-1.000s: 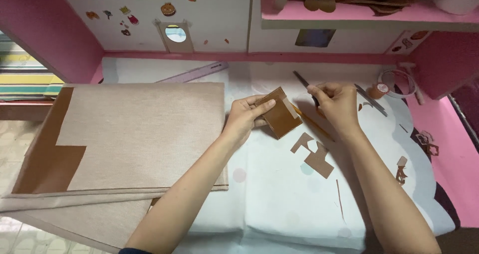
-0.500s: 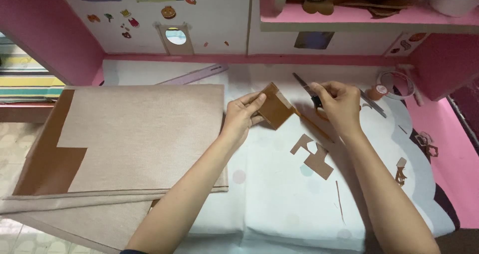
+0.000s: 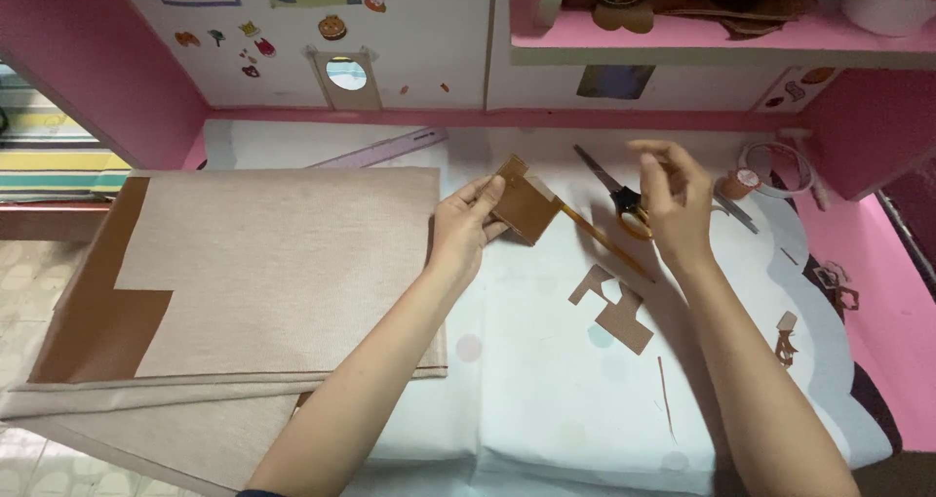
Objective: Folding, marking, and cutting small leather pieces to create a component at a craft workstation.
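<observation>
My left hand (image 3: pixel 466 226) pinches a small brown leather piece (image 3: pixel 526 207), folded into a little pouch shape, just above the white desk cover (image 3: pixel 546 390). My right hand (image 3: pixel 673 197) hovers to its right with the fingertips pinched together; whether a thin thread or needle is between them I cannot tell. Yellow-handled scissors (image 3: pixel 616 197) lie on the cover right behind that hand. A thin brown leather strip (image 3: pixel 604 244) runs from the pouch toward the right hand's wrist.
A large sheet of tan leather (image 3: pixel 263 273) covers the left of the desk. Brown offcuts (image 3: pixel 614 307) lie near the middle, smaller scraps (image 3: pixel 786 336) at the right. A purple ruler (image 3: pixel 380 151), tape roll (image 3: pixel 775 165) and small spool (image 3: pixel 738 183) sit by the pink back wall.
My right hand has let go of the brown piece and pulled up and to the right. My left hand has shifted the piece slightly left.
</observation>
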